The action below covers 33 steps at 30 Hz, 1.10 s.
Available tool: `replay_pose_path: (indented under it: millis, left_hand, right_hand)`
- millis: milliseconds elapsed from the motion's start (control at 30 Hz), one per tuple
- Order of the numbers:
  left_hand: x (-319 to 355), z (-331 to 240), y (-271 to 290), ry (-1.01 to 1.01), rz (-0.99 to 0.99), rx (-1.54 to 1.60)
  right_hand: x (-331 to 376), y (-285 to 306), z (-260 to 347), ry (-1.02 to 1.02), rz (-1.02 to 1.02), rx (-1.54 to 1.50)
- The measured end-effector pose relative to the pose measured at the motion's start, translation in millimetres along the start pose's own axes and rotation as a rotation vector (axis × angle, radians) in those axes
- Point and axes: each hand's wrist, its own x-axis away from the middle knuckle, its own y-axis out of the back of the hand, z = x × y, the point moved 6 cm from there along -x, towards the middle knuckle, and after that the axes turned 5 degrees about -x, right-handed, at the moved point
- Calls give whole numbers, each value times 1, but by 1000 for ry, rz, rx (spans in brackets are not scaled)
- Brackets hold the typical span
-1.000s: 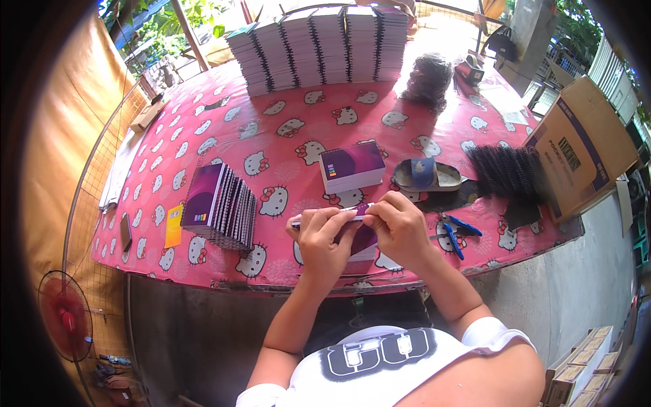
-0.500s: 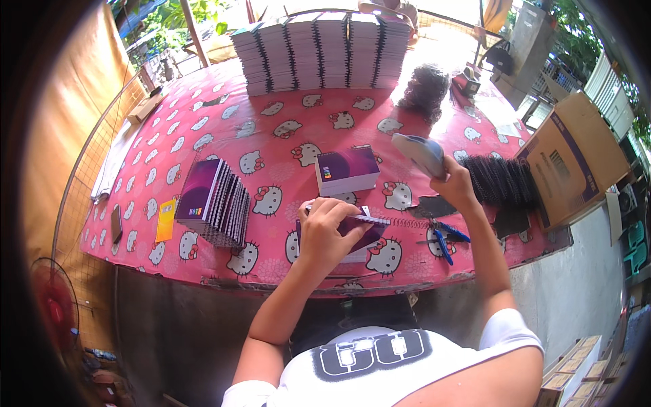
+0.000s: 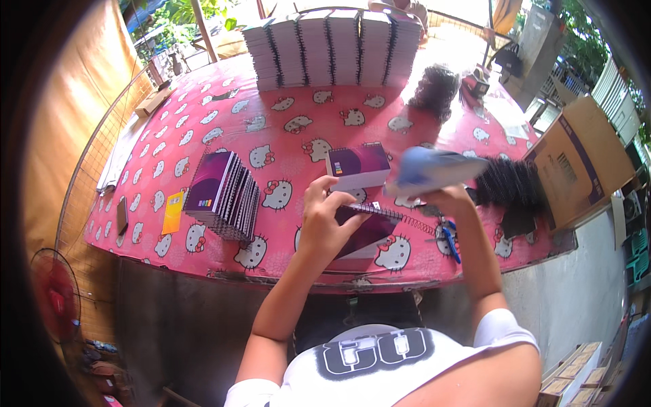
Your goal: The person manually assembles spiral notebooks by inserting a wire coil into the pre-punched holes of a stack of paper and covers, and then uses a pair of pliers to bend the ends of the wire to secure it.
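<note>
White short-sleeved shirt, black block print on chest; forearms bare.

Bright daylight over a pink patterned table (image 3: 224, 136), seen through a wide fisheye lens.

Sun comes in from the far side, washing out the far right corner of the table and the ground beyond it to near white. The stacked notebooks (image 3: 332, 47) at the far edge stay sharp, their tops glaring pale. The near side under the table edge falls into deep shadow. The right hand (image 3: 444, 198) holds a blue object (image 3: 434, 169) smeared by motion blur, its outline soft; the left hand (image 3: 325, 227) reads crisp. Straight table edges bow outward, and a dark circular vignette swallows the left and right margins, where the red fan (image 3: 54, 298) and cardboard box (image 3: 576, 163) stretch and dim.
</note>
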Motion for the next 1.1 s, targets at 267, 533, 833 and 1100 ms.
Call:
replay_pose_path:
  millis: [267,533,833,1100]
  left_hand:
    - [20,45,-15,403,-60,816]
    - [25,66,-18,568,-22,1017]
    - [25,74,-17,529,-8,1085]
    - [9,6,26,-4,-358,550]
  right_hand:
    - [-25,-18,12,191,-8,548]
    - [-39,-49,8,94,126,614]
    - [-32,11,4,234,-209,739]
    - [48,96,-29,226,-467,1450]
